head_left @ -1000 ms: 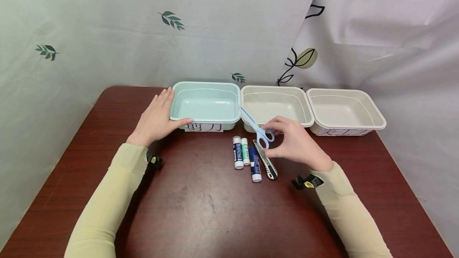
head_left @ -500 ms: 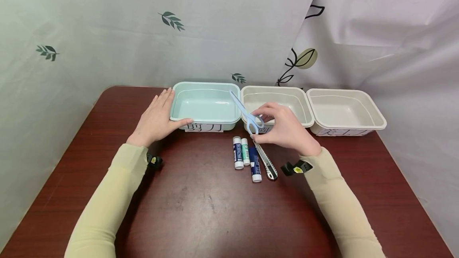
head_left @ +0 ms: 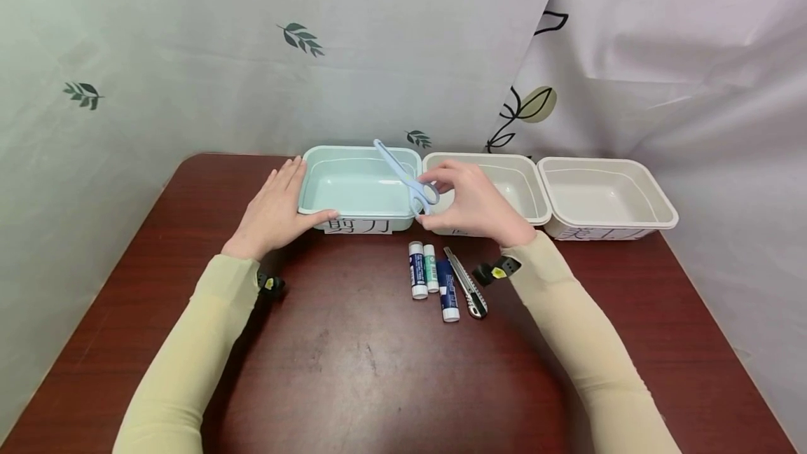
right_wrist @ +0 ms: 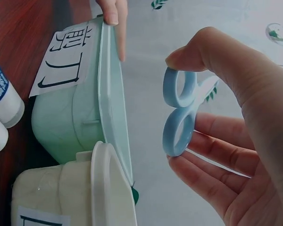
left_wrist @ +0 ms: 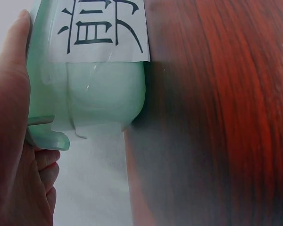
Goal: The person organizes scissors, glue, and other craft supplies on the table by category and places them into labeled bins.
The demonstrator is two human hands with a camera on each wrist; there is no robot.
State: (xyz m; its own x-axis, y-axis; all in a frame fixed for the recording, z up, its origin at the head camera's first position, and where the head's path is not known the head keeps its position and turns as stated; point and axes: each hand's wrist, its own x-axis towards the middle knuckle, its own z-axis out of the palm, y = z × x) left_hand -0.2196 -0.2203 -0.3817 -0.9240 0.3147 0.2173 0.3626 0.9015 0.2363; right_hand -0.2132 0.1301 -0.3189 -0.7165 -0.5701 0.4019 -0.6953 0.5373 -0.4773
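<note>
My left hand (head_left: 274, 205) rests on the left end of a light blue-green plastic bin (head_left: 368, 214), fingers straight along its side rim and thumb along its front rim. A white label (left_wrist: 104, 35) with black characters is on the bin's front. My right hand (head_left: 469, 195) pinches light blue scissors (head_left: 398, 170) by the finger loops (right_wrist: 169, 134), thumb on one loop and fingertips at the other. The scissors are raised over the right part of the blue-green bin, blades pointing up and left. The right hand overlaps the middle cream bin (head_left: 532, 219) in the head view.
On the brown table (head_left: 328, 370), in front of the bins, lie a blue-and-white glue stick (head_left: 418, 270), a smaller green-and-white stick (head_left: 431, 268), another blue stick (head_left: 447, 291) and a utility knife (head_left: 468, 284). A second cream bin (head_left: 611, 223) stands at the right, by a curtain-like backdrop (head_left: 208, 90).
My right hand has carried the scissors up and to the left, from above the utility knife to over the blue-green bin. The left hand has kept its place.
</note>
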